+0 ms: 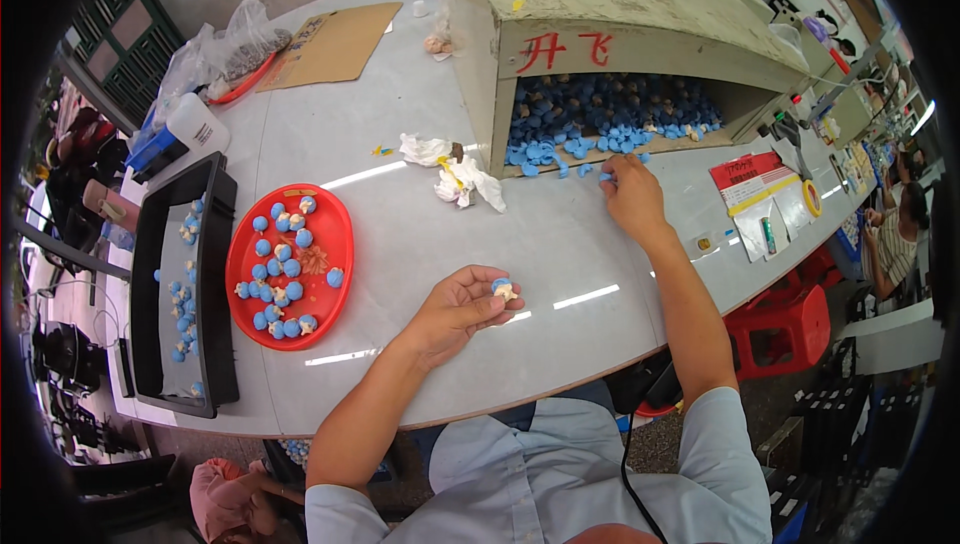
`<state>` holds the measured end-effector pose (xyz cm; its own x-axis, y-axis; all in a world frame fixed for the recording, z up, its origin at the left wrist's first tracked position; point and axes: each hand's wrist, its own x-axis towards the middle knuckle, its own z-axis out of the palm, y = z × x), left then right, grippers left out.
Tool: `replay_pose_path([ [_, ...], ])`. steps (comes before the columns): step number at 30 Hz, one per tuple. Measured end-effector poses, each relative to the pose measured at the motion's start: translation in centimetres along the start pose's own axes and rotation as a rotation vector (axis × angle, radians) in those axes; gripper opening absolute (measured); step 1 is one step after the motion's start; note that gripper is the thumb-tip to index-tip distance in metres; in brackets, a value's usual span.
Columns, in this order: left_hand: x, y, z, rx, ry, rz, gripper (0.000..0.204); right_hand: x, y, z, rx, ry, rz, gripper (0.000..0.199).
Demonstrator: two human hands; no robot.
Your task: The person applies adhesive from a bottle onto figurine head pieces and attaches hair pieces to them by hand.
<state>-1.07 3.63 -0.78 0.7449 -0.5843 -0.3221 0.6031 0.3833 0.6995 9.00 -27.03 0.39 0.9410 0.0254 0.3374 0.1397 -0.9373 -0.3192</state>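
My left hand, over the middle of the table, pinches a small blue-and-cream figure between thumb and fingers. Farther off and to the right, my right hand reaches to the front edge of a big box-like cabinet. Its fingers are closed on a small blue piece. Inside the cabinet's low opening lies a heap of blue pieces, some spilling to its front edge. A red round tray to the left holds several blue-and-cream figures like the one in my left hand.
A black tray with more figures stands at the far left. Crumpled white tissue lies before the cabinet. Cardboard and a white bottle are at the back left. On the right are a red-and-white sheet and tape roll.
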Motion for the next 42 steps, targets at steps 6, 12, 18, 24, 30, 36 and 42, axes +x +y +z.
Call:
replay_pose_path([
  [6,-0.2,0.2,0.1,-0.004,-0.006,0.008,0.033,-1.0,-0.8,-1.3,0.022,-0.05,0.1,0.02],
  [12,-0.1,-0.1,0.1,-0.012,0.056,0.049,0.03,-8.0,-9.5,-2.9,0.917,-0.207,-0.171,0.027],
  [18,0.3,-0.5,0.2,0.008,0.069,0.054,0.029,-11.1,-12.4,0.2,1.016,-0.101,-0.095,0.025],
  [24,0.1,0.1,0.2,-0.105,0.078,0.002,0.027,-10.7,-12.0,1.1,0.989,-0.097,-0.096,0.026],
  [30,0.0,-0.1,0.4,0.028,0.054,0.052,0.031,-10.5,-11.3,0.9,1.192,-0.166,-0.03,0.025],
  [36,-0.2,0.2,0.5,-0.004,0.03,0.017,0.03,-9.9,-11.6,-0.4,0.994,-0.11,-0.2,0.026],
  [42,-0.3,0.0,0.5,-0.022,0.045,0.022,0.028,-9.5,-12.4,-1.3,0.846,-0.136,-0.25,0.026],
])
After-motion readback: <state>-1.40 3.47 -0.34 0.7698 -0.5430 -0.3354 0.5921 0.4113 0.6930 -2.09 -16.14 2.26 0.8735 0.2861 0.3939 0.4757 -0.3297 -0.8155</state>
